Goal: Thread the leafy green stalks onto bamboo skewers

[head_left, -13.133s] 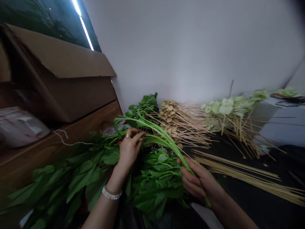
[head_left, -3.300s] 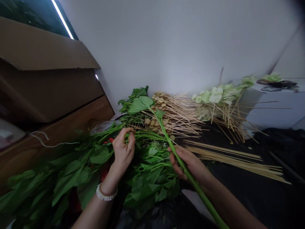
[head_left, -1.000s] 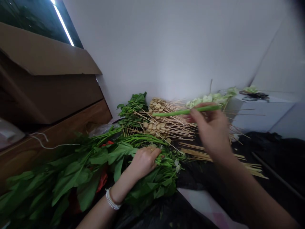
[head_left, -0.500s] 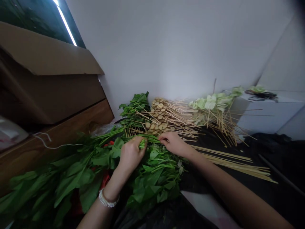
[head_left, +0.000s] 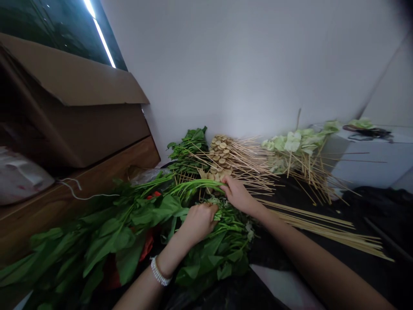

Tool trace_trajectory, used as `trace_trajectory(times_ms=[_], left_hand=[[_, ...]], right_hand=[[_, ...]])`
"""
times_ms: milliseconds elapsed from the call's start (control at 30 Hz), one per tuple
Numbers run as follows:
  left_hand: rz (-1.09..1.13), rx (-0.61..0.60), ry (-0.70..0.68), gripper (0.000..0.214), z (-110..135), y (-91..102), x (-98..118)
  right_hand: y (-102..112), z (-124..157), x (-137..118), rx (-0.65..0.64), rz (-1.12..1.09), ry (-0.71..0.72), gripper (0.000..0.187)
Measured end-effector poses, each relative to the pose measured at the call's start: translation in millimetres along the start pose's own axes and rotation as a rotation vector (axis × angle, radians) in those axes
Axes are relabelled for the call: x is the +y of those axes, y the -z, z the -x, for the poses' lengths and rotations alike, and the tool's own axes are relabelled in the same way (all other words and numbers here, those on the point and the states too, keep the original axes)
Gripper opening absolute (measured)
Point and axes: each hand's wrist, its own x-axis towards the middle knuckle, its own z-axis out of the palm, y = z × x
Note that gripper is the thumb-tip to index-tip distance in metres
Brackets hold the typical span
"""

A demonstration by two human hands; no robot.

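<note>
Smooth, slender green stems (head_left: 193, 186) (broad matte leaves at 1 end) arc over the leafy heap (head_left: 206, 254). The right hand (head_left: 238, 194) pinches their ends. The left hand (head_left: 197, 220) curls into the heap, grip unclear.

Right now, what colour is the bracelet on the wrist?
White beads; the bracelet shows best in the head view.

Beyond the right hand (head_left: 238, 196) rises a plain white wall (head_left: 258, 64). Well left of the left hand (head_left: 198, 219), a wooden shelf (head_left: 106, 176) carries an open cardboard box (head_left: 80, 116); above it a strip light (head_left: 103, 36) glares on dark glass (head_left: 48, 21). Far right of the right hand stands a white cabinet (head_left: 364, 163)
</note>
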Motion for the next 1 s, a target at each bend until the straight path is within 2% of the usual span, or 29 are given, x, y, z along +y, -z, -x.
trace_trajectory(times_ms=[100,200,300,367,533,633,733,900,1000], left_hand=[[0.006,0.02,-0.006,0.006,1,-2.0,1],[0.021,0.048,-0.016,0.004,1,-3.7,0],[0.074,0.1,-0.018,0.005,0,-5.9,-5],[0.128,0.198,-0.015,0.01,-1,-7.1,-8],[0.257,0.594,-0.087,0.016,0,-4.7,-15],[0.291,0.72,-0.153,0.017,3,-1.0,-15],[0.373,0.725,-0.141,0.016,4,2.0,-11],[0.624,0.587,-0.033,0.023,3,8.3,-3],[0.77,0.538,0.035,0.019,1,10.7,0]], right_hand=[[6,4,-6,0.127,-0.22,-0.045,0.006],[12,9,-9,0.242,-0.452,-0.132,0.015],[18,17,-9,0.235,-0.657,-0.199,0.025],[20,25,-8,0.187,-0.763,-0.236,0.031],[11,48,-5,0.141,-0.931,-0.306,0.034],[2,58,-7,0.108,-0.964,-0.312,0.033],[-4,64,-15,0.082,-0.948,-0.284,0.03],[-9,71,-27,0.031,-0.84,-0.195,0.02],[-10,76,-32,0.008,-0.681,-0.121,0.012]])
